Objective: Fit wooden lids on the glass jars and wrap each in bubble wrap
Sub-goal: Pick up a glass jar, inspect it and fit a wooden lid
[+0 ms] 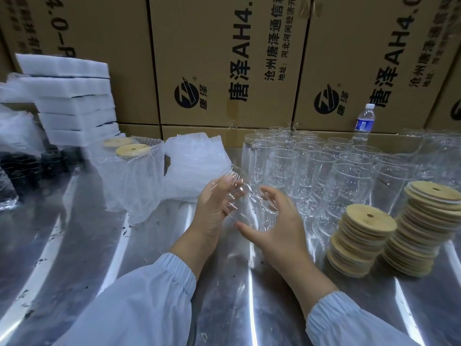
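Observation:
I hold one clear glass jar (245, 203) tilted above the metal table, its open mouth pointing up and left. My left hand (212, 208) cups its left side and my right hand (274, 221) curls round its lower right. The jar has no lid. Two leaning stacks of round wooden lids (359, 243) (424, 226) stand at the right. Several bare glass jars (324, 166) crowd behind my hands. A pile of bubble wrap sheets (197, 161) lies just behind my left hand. Two wrapped jars with wooden lids (133, 171) stand at the left.
Large cardboard boxes (224, 58) wall off the back. White foam pads (74, 101) are stacked at the back left, with black parts (50, 161) below them. A water bottle (364, 123) stands behind the jars. The shiny steel table (149, 245) reaches to the near edge.

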